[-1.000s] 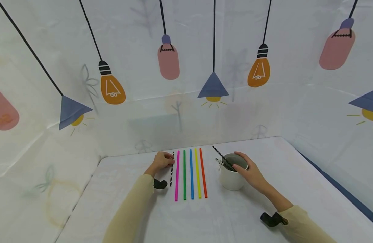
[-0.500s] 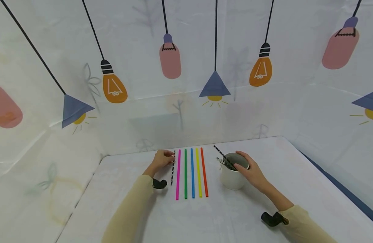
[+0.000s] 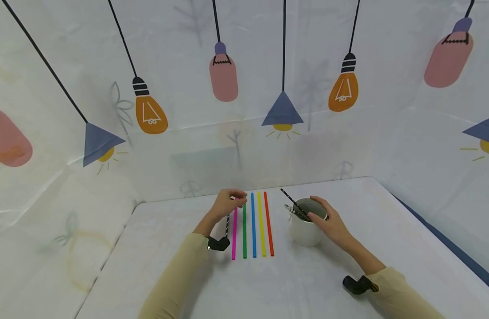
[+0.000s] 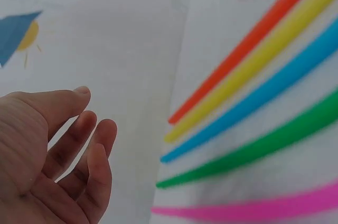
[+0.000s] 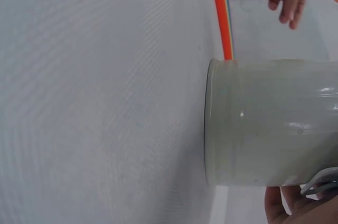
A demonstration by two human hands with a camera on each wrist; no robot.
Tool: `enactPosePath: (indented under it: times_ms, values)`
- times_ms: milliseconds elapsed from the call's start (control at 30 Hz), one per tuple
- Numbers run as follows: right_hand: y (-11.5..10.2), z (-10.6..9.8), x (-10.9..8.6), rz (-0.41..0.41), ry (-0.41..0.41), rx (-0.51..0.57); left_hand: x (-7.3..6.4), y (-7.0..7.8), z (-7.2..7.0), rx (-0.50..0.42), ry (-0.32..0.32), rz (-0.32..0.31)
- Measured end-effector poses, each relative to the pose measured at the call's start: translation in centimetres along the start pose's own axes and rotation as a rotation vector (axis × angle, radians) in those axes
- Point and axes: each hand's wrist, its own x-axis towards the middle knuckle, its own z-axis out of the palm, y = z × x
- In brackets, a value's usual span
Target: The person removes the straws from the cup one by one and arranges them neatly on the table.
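Observation:
My left hand (image 3: 223,206) hovers over the far ends of a pink straw (image 3: 234,241) and a green straw (image 3: 245,235), its fingers loosely bent. Nothing sits between thumb and fingers in the left wrist view. A black straw with white spots (image 3: 227,227) lies left of the pink one, partly hidden by that hand. To the right run a blue straw (image 3: 254,226), a yellow straw (image 3: 262,226) and a red straw (image 3: 269,226). My right hand (image 3: 331,225) grips the rim of a white pot (image 3: 304,235). Black-and-white patterned straws (image 3: 290,199) lean out of the pot's left side.
The white tabletop (image 3: 300,288) meets a white sheet wall (image 3: 180,164) printed with hanging lamps, close behind the straws' far ends. Black wrist cameras (image 3: 219,244) project below both wrists.
My left hand has left the spotted straw's far end and moved right, over the pink and green straws. The right hand stays on the pot; the view has shifted slightly.

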Motion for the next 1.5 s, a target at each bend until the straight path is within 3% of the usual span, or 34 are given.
enactPosePath:
  times_ms: [200,333,533,833,1100,1500]
  values:
    - [0.0,-0.1,0.1,0.002,-0.001,0.007,-0.3,2.5,2.4,-0.055,-0.063,0.107]
    - [0.1,-0.1,0.1,0.009,0.003,0.002,-0.5,3.7,4.3,-0.094,-0.066,0.112]
    - [-0.9,-0.1,-0.2,0.017,-0.004,0.011,-0.8,5.5,6.9,-0.184,-0.055,0.144]
    - [-2.1,-0.2,-0.5,-0.003,-0.005,-0.002,0.0,6.4,10.0,-0.227,0.013,0.187]
    - [0.1,0.0,0.1,-0.005,0.005,-0.005,0.2,7.3,10.8,-0.239,0.076,0.209]
    - [0.5,0.1,0.1,-0.036,0.018,-0.019,-0.7,8.1,8.9,-0.423,0.015,0.225]
